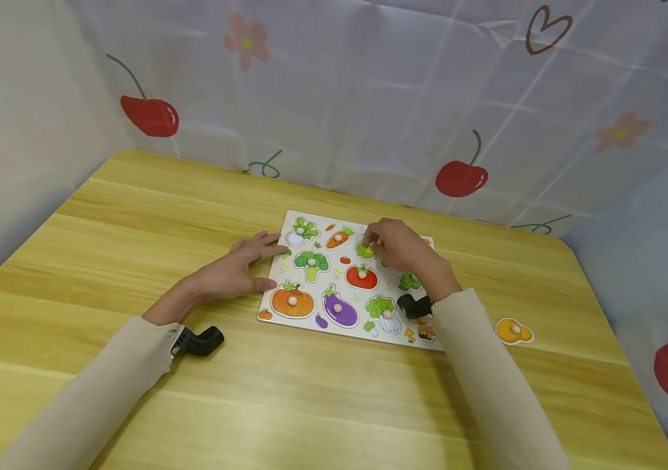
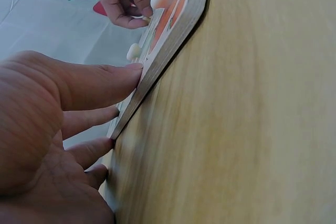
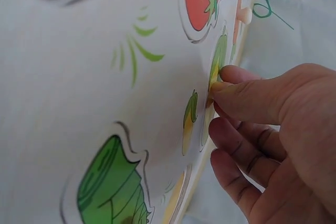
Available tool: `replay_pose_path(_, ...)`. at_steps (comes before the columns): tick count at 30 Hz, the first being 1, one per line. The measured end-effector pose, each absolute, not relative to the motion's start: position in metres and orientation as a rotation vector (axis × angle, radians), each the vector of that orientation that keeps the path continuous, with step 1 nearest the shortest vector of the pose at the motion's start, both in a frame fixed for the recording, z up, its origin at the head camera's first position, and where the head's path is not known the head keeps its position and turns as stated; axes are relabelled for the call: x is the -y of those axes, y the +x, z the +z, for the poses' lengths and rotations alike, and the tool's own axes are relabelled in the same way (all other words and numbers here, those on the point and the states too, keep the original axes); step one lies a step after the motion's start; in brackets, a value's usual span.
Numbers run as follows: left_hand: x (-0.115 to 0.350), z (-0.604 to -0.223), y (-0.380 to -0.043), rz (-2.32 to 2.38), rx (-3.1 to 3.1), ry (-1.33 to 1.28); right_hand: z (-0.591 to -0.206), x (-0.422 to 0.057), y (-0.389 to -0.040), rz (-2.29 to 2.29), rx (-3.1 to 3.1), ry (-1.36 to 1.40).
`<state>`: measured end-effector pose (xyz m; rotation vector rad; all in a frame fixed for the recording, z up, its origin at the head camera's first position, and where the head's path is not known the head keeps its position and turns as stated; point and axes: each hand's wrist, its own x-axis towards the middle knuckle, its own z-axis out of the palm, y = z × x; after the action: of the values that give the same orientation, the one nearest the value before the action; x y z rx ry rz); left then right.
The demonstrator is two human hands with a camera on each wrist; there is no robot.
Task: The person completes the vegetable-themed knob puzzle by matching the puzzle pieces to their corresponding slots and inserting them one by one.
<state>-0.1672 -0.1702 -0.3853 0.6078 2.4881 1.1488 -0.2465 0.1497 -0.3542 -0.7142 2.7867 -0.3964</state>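
Observation:
A white puzzle board [image 1: 389, 274] with knobbed vegetable pieces lies on the wooden table. My right hand [image 1: 395, 245] is over its upper right part, thumb and forefinger pinching the knob of a green-and-yellow corn piece [image 3: 218, 56]. The corn appears to lie at the board's surface; the fingers mostly cover its knob. At the board's left edge, my left hand [image 1: 231, 271] is spread, fingertips touching the side. In the left wrist view, the thumb [image 2: 105, 85] rests against that edge. Near the left hand are the broccoli piece [image 1: 306, 258] and pumpkin piece [image 1: 287, 301].
A loose yellow piece [image 1: 507, 331], shaped like two potatoes, lies on the table [image 1: 310, 405] right of the board, beside the right sleeve [image 1: 486, 365]. Behind the table hangs a printed curtain [image 1: 340, 98]. The right forearm hides the board's lower right corner.

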Motion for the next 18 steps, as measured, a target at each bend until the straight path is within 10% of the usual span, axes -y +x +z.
replay_pose_path(18, 0.17, -0.387, -0.169, 1.145, -2.492, 0.602, -0.345, -0.18, -0.233, -0.607, -2.834, -0.66)
